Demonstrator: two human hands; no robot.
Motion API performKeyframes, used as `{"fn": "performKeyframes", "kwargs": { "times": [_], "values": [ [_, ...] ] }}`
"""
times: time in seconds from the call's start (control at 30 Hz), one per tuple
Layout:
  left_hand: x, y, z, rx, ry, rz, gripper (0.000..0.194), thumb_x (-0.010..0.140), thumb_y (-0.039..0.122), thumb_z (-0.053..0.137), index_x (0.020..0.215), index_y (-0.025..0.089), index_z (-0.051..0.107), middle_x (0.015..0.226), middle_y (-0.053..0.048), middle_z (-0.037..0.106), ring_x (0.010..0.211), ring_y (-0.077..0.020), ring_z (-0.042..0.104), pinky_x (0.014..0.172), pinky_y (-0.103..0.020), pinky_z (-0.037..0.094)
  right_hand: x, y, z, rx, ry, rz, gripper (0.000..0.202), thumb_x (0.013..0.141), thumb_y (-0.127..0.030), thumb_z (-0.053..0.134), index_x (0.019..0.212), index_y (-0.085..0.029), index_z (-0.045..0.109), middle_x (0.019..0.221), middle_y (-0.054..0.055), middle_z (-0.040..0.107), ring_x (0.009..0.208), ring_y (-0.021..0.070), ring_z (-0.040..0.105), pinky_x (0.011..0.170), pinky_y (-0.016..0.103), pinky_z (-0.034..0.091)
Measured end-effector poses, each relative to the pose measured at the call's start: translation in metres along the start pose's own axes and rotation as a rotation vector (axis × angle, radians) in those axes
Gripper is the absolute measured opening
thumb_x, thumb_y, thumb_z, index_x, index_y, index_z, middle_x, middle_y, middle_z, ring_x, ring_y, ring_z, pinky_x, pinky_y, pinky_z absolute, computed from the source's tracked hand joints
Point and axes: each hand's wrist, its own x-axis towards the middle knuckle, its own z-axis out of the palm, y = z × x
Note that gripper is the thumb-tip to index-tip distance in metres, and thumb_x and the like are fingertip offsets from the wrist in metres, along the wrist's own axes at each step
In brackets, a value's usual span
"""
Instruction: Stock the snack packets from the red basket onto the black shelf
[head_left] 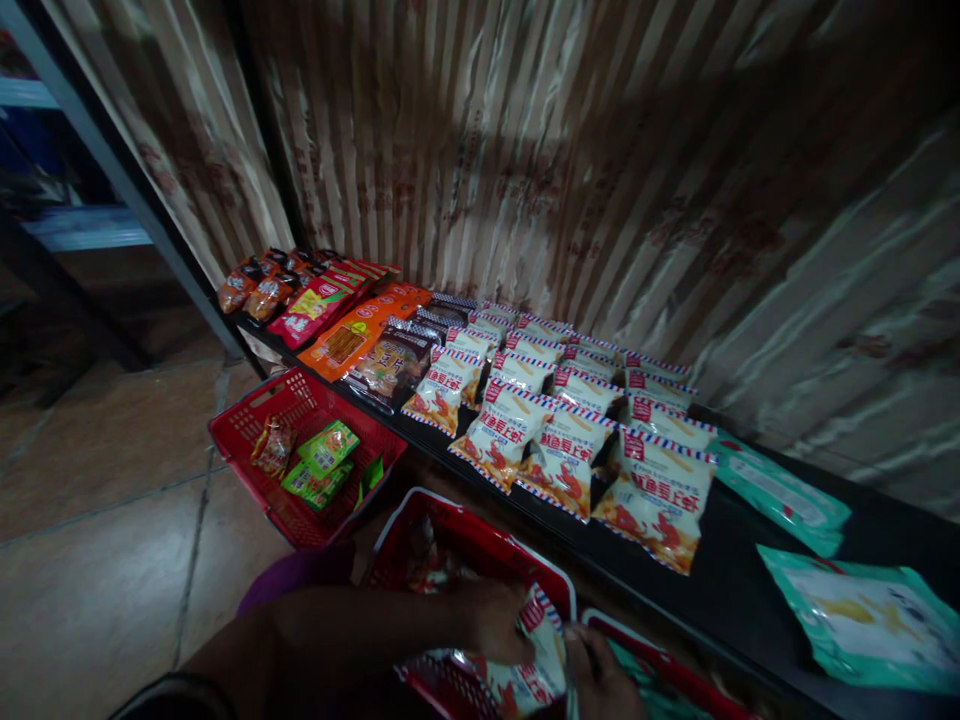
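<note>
Gripping a glossy, stripe-edged white packet point(541, 662): left hand point(496, 625) and right hand point(604, 682), both closed.

White snack packet point(545, 652), red-and-blue striped edge, orange-red print, tilted, partly hidden, at middle red basket point(534, 556).

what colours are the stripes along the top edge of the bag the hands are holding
Red and blue on white, seen in the head view.

black shelf point(600, 545) bearing snack packets point(499, 435)
</note>
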Motion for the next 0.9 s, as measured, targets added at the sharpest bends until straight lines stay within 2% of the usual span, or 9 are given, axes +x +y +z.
{"fn": "performKeyframes", "kwargs": {
  "times": [0.1, 0.2, 0.33, 0.43, 0.6, 0.73, 0.9],
  "values": [
    [0.0, -0.009, 0.005, -0.068, 0.089, -0.007, 0.023, 0.062, 0.026, 0.066, 0.083, 0.022, 0.057, 0.075, -0.007, 0.066, 0.073, -0.0277, 0.064, 0.068, -0.037, 0.049, -0.014, -0.016, 0.011, -0.06, 0.016, -0.054, 0.045, 0.07, -0.062, 0.04, 0.077, -0.024, 0.062, 0.076, 0.009, 0.072, 0.072, 0.028, 0.067, 0.069, 0.038, 0.05],
    [0.001, -0.012, 0.008, -0.139, 0.07, -0.002, 0.019, 0.072, 0.035, 0.059, 0.087, 0.023, 0.057, 0.077, -0.003, 0.065, 0.078, -0.023, 0.062, 0.076, -0.033, 0.047, -0.02, -0.031, 0.01, -0.125, 0.082, -0.099, 0.045, 0.077, -0.057, 0.031, 0.078, -0.023, 0.059, 0.077, 0.01, 0.07, 0.072, 0.0268, 0.065, 0.07, 0.037, 0.048],
    [0.006, -0.011, 0.011, -0.367, 0.099, -0.035, 0.02, 0.074, 0.041, 0.06, 0.08, 0.021, 0.059, 0.071, -0.001, 0.063, 0.078, -0.0207, 0.06, 0.077, -0.031, 0.045, -0.019, -0.034, 0.002, -0.212, 0.099, -0.098, 0.044, 0.083, -0.05, 0.027, 0.089, -0.02, 0.059, 0.082, 0.01, 0.07, 0.074, 0.0257, 0.065, 0.068, 0.035, 0.045],
    [0.012, -0.01, 0.016, -0.513, 0.061, -0.072, 0.023, 0.073, 0.04, 0.062, 0.083, 0.019, 0.06, 0.073, -0.002, 0.064, 0.08, -0.0205, 0.06, 0.077, -0.031, 0.045, -0.018, -0.028, -0.001, -0.283, 0.098, -0.088, 0.044, 0.086, -0.046, 0.026, 0.092, -0.019, 0.06, 0.079, 0.009, 0.069, 0.07, 0.0245, 0.064, 0.065, 0.033, 0.043],
    [0.02, -0.01, 0.023, -0.645, -0.091, -0.091, 0.038, 0.07, 0.031, 0.065, 0.104, 0.016, 0.059, 0.095, -0.007, 0.067, 0.088, -0.0205, 0.061, 0.08, -0.032, 0.046, -0.013, -0.013, -0.006, -0.332, 0.171, -0.055, 0.044, 0.088, -0.044, 0.027, 0.096, -0.016, 0.06, 0.08, 0.011, 0.069, 0.066, 0.0233, 0.062, 0.062, 0.031, 0.039],
    [0.022, -0.011, 0.023, -0.599, -0.232, -0.106, 0.043, 0.072, 0.03, 0.063, 0.111, 0.013, 0.056, 0.103, -0.008, 0.066, 0.09, -0.02, 0.06, 0.079, -0.031, 0.046, -0.009, 0.0, -0.007, -0.297, 0.238, -0.048, 0.046, 0.087, -0.047, 0.026, 0.094, -0.016, 0.06, 0.079, 0.012, 0.068, 0.065, 0.0234, 0.061, 0.062, 0.032, 0.038],
    [0.028, -0.016, 0.019, -0.357, -0.205, -0.089, 0.04, 0.073, 0.032, 0.06, 0.109, 0.016, 0.056, 0.103, -0.006, 0.065, 0.091, -0.0206, 0.058, 0.08, -0.03, 0.044, -0.006, 0.004, -0.01, -0.129, 0.174, -0.051, 0.047, 0.085, -0.054, 0.03, 0.091, -0.017, 0.06, 0.083, 0.011, 0.067, 0.07, 0.024, 0.061, 0.068, 0.034, 0.043]
  ]
}}
